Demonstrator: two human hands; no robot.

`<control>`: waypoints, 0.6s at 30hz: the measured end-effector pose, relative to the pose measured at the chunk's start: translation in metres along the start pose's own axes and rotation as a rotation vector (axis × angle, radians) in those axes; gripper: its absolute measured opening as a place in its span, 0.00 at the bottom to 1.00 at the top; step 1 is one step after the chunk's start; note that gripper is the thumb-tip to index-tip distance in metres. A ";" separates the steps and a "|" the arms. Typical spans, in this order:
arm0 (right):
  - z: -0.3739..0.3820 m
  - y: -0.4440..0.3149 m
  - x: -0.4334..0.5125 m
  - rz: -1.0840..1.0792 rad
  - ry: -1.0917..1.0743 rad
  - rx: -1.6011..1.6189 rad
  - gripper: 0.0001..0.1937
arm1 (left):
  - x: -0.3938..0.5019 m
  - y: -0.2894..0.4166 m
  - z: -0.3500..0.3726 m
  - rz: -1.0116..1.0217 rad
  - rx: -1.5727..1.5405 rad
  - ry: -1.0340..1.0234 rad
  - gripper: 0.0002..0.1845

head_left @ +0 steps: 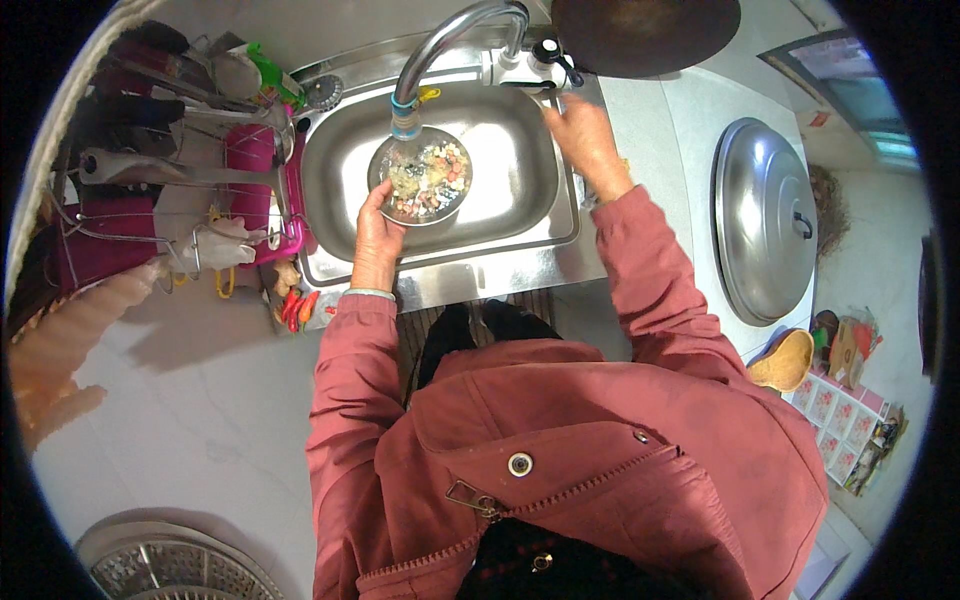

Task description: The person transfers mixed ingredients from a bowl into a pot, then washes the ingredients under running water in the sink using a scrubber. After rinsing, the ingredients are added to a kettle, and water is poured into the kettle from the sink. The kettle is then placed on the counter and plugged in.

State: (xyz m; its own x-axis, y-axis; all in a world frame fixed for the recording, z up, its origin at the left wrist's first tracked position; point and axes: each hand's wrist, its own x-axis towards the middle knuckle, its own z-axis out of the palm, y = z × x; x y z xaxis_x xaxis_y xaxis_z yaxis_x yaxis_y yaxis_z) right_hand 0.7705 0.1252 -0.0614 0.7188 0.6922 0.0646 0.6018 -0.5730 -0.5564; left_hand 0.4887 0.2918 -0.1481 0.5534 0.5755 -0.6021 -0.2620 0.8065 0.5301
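My left hand [379, 232] grips the near left rim of a round metal bowl [426, 219], its thumb over the edge. In the bowl lie mixed pale, pink and dark beans or grains [431, 176] in water. The bowl is held in the steel sink [514, 180], under the outlet of the curved chrome faucet [442, 49]. My right hand [589, 139] is at the sink's right rim, just below the faucet's white base with its black lever [559, 60]. Its fingers are bent and partly hidden; whether they hold anything does not show.
A wire rack with utensils and pink trays [251, 172] stands left of the sink. Red chillies [298, 309] and ginger [286, 277] lie at the counter's near left corner. A large metal lid [765, 221] and a gourd ladle [787, 360] are right; a dark pan [646, 34] is behind.
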 end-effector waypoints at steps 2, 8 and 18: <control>0.020 -0.027 -0.018 -0.095 -0.114 0.147 0.20 | -0.001 -0.005 0.002 0.002 0.003 -0.004 0.19; 0.085 -0.082 -0.053 -0.439 -0.321 -0.070 0.26 | -0.002 -0.020 0.012 -0.017 0.040 -0.014 0.17; 0.091 -0.079 -0.041 -0.115 -0.596 0.417 0.14 | -0.007 -0.028 0.009 -0.045 0.087 -0.031 0.14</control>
State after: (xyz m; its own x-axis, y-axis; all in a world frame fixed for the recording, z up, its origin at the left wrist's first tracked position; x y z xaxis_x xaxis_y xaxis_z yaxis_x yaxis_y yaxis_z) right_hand 0.6622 0.1820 -0.0956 0.2763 0.9269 -0.2540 0.3936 -0.3502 -0.8499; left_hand 0.4992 0.2641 -0.1537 0.5877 0.5338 -0.6080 -0.1677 0.8155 0.5539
